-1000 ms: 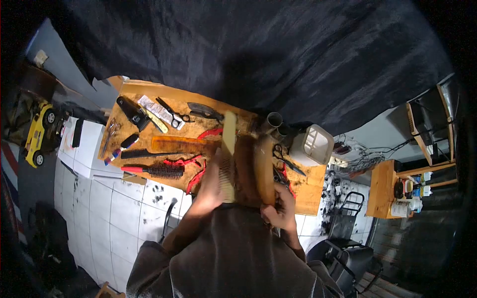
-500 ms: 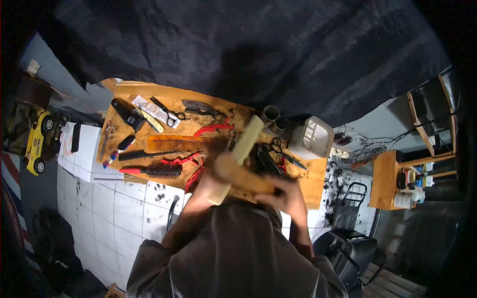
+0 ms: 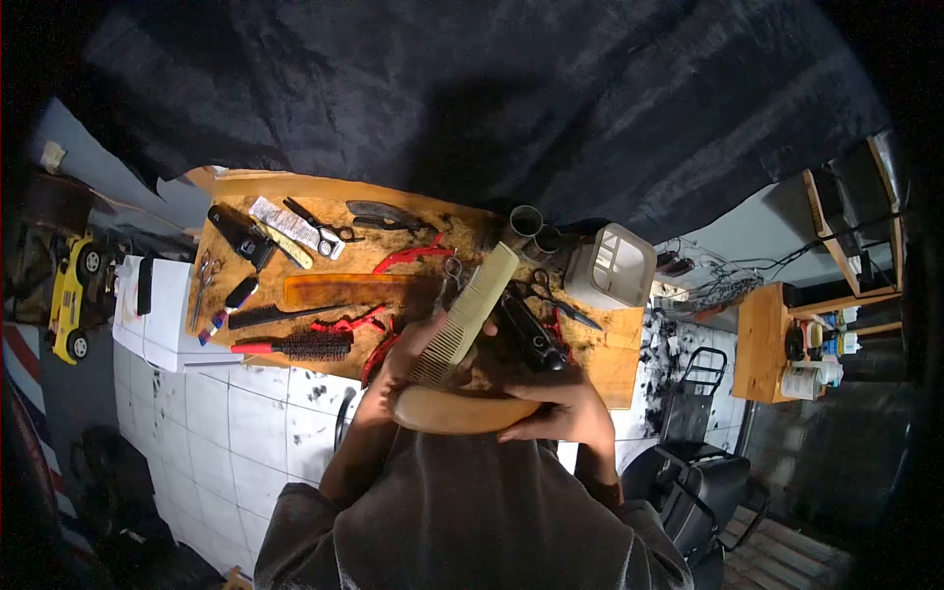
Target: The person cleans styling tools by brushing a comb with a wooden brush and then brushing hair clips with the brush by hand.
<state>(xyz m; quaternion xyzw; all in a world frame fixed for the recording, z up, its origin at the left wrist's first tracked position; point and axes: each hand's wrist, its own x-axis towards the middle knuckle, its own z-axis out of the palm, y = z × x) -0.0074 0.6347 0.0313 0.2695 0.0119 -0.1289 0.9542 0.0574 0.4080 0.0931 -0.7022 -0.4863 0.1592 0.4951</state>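
My left hand (image 3: pixel 410 356) is closed around the lower part of a large cream-coloured comb (image 3: pixel 466 313), whose teeth point up and away at a slant. Gripped at its right end by my right hand (image 3: pixel 570 409) is a curved wooden brush (image 3: pixel 452 413). Its smooth back faces me, and its bristles are mostly hidden. The brush crosses just below the comb, close to my chest; I cannot tell whether the two touch. Beyond my hands lie a black hair clipper (image 3: pixel 531 329) and scissors (image 3: pixel 454 270) on the wooden table (image 3: pixel 618 379).
To the left lie an amber comb (image 3: pixel 354 290), a round brush (image 3: pixel 305 346), red clips (image 3: pixel 413 254), another clipper (image 3: pixel 241 236) and thinning shears (image 3: pixel 320 231). At the right stands a pale plastic container (image 3: pixel 612 270) beside metal cups (image 3: pixel 526 221). A dark cloth (image 3: pixel 472 88) hangs behind.
The wooden brush has come down the comb toward my chest and now lies nearly level. The comb has shifted slightly, and the clipper behind shows more fully.
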